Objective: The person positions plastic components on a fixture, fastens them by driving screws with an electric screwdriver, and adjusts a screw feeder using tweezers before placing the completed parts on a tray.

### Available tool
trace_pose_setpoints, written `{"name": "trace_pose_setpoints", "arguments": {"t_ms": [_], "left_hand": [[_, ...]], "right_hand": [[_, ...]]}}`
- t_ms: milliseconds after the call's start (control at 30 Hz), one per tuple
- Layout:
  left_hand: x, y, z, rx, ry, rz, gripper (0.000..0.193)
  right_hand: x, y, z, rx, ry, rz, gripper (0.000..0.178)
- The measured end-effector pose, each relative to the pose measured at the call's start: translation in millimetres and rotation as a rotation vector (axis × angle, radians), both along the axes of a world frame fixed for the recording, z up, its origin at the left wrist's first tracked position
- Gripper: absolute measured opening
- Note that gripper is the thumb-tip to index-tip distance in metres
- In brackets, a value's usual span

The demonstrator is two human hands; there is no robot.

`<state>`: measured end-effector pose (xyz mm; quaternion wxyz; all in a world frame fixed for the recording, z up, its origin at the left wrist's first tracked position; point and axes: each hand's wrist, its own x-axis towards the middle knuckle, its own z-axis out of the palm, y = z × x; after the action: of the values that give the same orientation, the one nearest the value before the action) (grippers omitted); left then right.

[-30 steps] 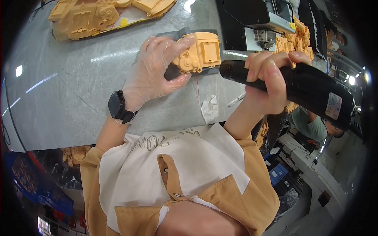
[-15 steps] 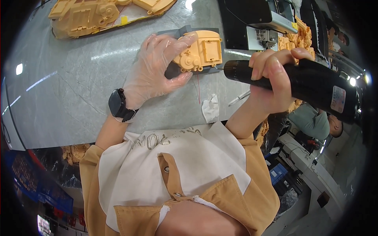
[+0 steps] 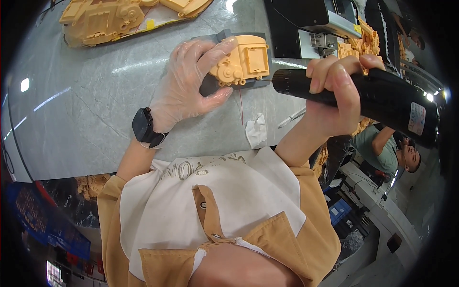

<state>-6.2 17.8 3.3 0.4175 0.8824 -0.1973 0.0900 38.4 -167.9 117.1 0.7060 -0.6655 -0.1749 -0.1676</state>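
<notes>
My left hand (image 3: 189,79), in a clear plastic glove, has its fingers and thumb closed round the left side of an orange-tan plastic housing (image 3: 243,62). That housing rests on a dark grey block fixture (image 3: 210,86) on the table. A thin red wire (image 3: 241,106) trails from its near side. My bare right hand (image 3: 337,93) wraps round a black electric screwdriver (image 3: 382,100), held nearly level. The tool's thin bit points left at the housing's lower right corner; whether the tip touches it I cannot tell.
Several more tan housings lie on a tray (image 3: 138,31) at the far left. A black and silver machine (image 3: 330,21) stands at the far right, beside a heap of tan parts (image 3: 368,45). Near me are a crumpled white tissue (image 3: 256,131) and a pen-like tool (image 3: 291,117). Another person (image 3: 382,148) sits at right.
The screwdriver's body has shifted slightly right, with its rear end lower. My left hand and the housing stay almost still. The person at right has raised their head and an arm.
</notes>
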Motion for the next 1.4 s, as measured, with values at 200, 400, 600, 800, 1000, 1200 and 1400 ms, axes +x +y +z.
{"name": "trace_pose_setpoints", "arguments": {"t_ms": [200,400,600,800,1000,1200,1400], "left_hand": [[1.4,0.7,1.9,-0.005,0.009,-0.045,0.078],[1.3,1.2,0.8,-0.020,0.004,-0.055,0.079],[0.2,-0.4,-0.3,0.024,-0.010,-0.032,0.084],[0.0,-0.9,-1.2,0.004,0.002,-0.019,0.079],[0.2,-0.9,-3.1,0.009,0.004,-0.020,0.079],[0.2,-0.6,-3.3,0.014,0.015,-0.019,0.078],[0.3,-0.6,-4.6,0.015,0.024,-0.021,0.077]], "right_hand": [[-0.5,-0.7,-0.8,-0.008,-0.007,0.020,0.037],[0.1,0.3,0.0,-0.003,-0.011,0.036,0.038],[-1.3,0.1,3.6,-0.168,0.002,0.029,0.039],[-3.6,1.1,3.4,-0.119,0.037,0.053,0.039],[-0.9,3.1,1.9,-0.095,0.082,0.029,0.039],[4.5,4.3,-1.5,-0.045,0.068,0.014,0.036],[4.7,4.3,-4.3,-0.025,0.056,0.013,0.038]]}}
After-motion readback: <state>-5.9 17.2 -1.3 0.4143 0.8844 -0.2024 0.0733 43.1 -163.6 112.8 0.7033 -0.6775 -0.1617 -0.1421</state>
